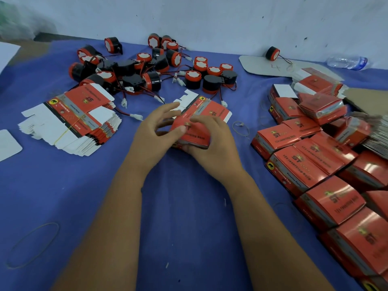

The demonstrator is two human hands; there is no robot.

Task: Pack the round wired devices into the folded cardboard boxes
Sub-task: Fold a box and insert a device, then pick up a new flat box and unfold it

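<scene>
At mid-bench, a left hand (159,124) and right hand (207,139) grip a red box (194,131), fingers curled round it; whether it is loaded cannot be told. Round devices (151,66) lie heaped toward the far edge, flat cartons (73,120) left, packed boxes (319,162) along the right edge.
</scene>
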